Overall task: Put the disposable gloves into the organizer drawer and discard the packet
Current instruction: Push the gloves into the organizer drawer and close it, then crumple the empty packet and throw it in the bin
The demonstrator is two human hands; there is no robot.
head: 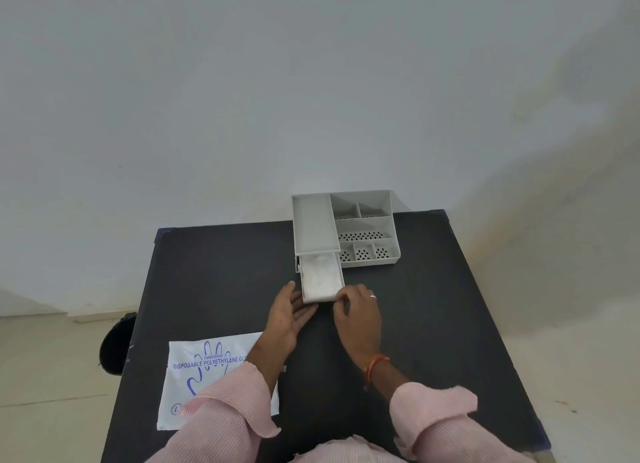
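Note:
A grey organizer [346, 227] stands at the far side of the black table [214, 275]. Its drawer [341, 272] is pulled out toward me, and whitish disposable gloves [320, 280] lie inside it. My left hand [289, 315] rests open, palm facing right, against the drawer's front left corner. My right hand [356, 315] has its fingertips curled on the drawer's front right corner. The white glove packet [201, 369], printed with blue lettering and a hand outline, lies flat at the table's near left, partly under my left sleeve.
The organizer's right half has several open compartments [363, 235] with perforated floors. A dark round object [116, 344] sits on the floor off the table's left edge. A pale wall rises behind the table.

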